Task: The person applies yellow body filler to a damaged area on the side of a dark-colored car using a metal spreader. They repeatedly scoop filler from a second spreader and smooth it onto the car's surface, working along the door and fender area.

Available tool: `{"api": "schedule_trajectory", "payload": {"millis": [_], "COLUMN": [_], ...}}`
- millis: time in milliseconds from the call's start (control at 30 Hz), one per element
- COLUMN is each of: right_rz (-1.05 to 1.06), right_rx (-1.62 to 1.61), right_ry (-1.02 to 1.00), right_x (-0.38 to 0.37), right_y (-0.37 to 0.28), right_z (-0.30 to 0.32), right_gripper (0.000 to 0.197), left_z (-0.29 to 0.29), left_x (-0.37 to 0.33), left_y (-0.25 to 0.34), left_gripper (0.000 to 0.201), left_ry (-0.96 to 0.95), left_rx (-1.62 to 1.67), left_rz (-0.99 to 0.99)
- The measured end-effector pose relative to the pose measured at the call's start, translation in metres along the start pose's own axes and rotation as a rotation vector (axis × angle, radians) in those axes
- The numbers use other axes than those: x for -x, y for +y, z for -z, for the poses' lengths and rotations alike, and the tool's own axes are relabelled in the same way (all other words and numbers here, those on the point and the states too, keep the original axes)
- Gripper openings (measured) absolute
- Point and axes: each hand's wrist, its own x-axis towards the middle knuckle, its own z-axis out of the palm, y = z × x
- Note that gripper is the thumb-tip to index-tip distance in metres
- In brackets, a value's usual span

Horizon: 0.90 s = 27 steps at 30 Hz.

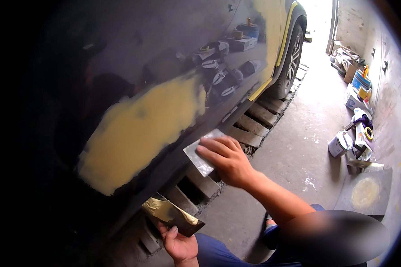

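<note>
A dark car side panel [165, 53] fills the left and top. On its lower part lies a broad patch of yellow body filler [138, 129] with uneven edges. My right hand [231, 161] grips a flat metal spreader [199, 156], its fingers spread over the plate just below and to the right of the patch. Lower down, my left hand [180, 244] holds a dark putty plate [186, 226] from beneath. Creamy yellow filler [158, 210] is heaped on that plate and runs along its upper edge.
Slatted blocks [249, 130] line the floor under the car's sill, up to the wheel [293, 62]. At the right wall stand a tin can [341, 143], a blue bucket [361, 81], yellow tape [368, 133] and a grey board [383, 191] with a round filler smear.
</note>
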Motion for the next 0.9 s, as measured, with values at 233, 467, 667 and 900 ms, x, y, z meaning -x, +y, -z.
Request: {"api": "schedule_trajectory", "payload": {"millis": [233,467,667,900], "right_rz": [-0.144,-0.102,-0.435,-0.835], "right_rx": [-0.973,-0.677,-0.439,-1.146], "right_ry": [-0.007,-0.291,-0.023,-0.181], "right_x": [0.017,0.052,0.033,0.044], "right_y": [-0.106,-0.076,-0.072,-0.093], "right_z": [0.042,0.012,0.028,0.037], "right_gripper": [0.054,0.059,0.046,0.035], "left_z": [-0.023,-0.039,-0.027,-0.029], "left_x": [-0.011,-0.004,-0.008,-0.009], "left_y": [-0.010,0.021,0.034,0.037], "left_gripper": [0.056,0.057,0.050,0.055], "left_ry": [-0.093,0.013,-0.016,-0.085], "left_rx": [0.071,-0.032,-0.132,-0.197], "left_rz": [-0.052,-0.250,-0.411,-0.466]}}
